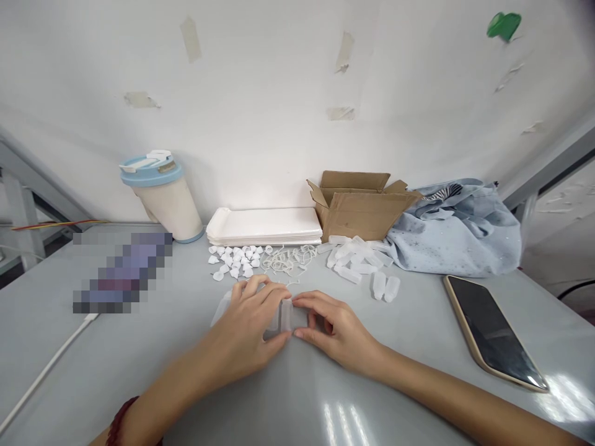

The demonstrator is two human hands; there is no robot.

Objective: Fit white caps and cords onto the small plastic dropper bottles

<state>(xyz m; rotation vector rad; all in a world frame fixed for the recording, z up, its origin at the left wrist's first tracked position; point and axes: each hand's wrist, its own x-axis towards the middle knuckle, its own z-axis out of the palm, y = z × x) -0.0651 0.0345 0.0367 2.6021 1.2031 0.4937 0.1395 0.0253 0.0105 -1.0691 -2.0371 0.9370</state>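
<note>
My left hand [253,322] reaches over a clear, frosted plastic piece [285,316] low on the grey table, its thumb at the near edge and its fingers at the far edge. My right hand [341,328] curls round the right end of the same piece, thumb and fingertips on opposite sides. Much of the piece is hidden under my left hand, so its exact kind does not show. Behind my hands lie small white caps [235,260], thin off-white plastic strips [289,260] and a heap of frosted plastic sleeves [356,254].
Along the wall stand a cream cup with a blue lid [170,201], a stack of white envelopes [264,224], an open cardboard box [362,210] and a light blue cloth bag [460,232]. A phone [495,331] lies right. A white cable [46,375] runs along the left.
</note>
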